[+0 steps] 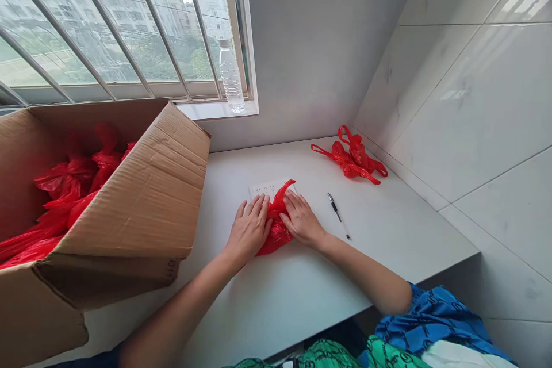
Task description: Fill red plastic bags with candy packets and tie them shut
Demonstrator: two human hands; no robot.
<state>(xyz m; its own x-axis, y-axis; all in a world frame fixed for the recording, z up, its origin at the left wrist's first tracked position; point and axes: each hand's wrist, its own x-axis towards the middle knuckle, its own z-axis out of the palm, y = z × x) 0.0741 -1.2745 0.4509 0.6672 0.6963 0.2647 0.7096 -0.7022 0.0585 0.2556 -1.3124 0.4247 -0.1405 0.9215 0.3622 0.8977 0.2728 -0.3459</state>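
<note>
A red plastic bag [276, 233], crumpled with its twisted top pointing away from me, lies on the white table between my hands. My left hand [250, 227] holds its left side, fingers fairly straight and thumb against the plastic. From the right, my right hand [303, 219] grips the bag with bent fingers, its thumb near the bag's middle. Both palms face down, and the undersides of the fingers are hidden. Partly under the bag and fingertips is a white sheet of paper [261, 188] with small writing. A capped black-and-clear pen [338, 216] rests right of my right hand.
At the left stands an open cardboard box [142, 195] holding several red plastic bags [71, 181]. More knotted red bags [351, 155] lie at the table's back right. A clear water bottle [232, 77] stands on the sill by the barred window. Tiled wall [474, 126] bounds the right side.
</note>
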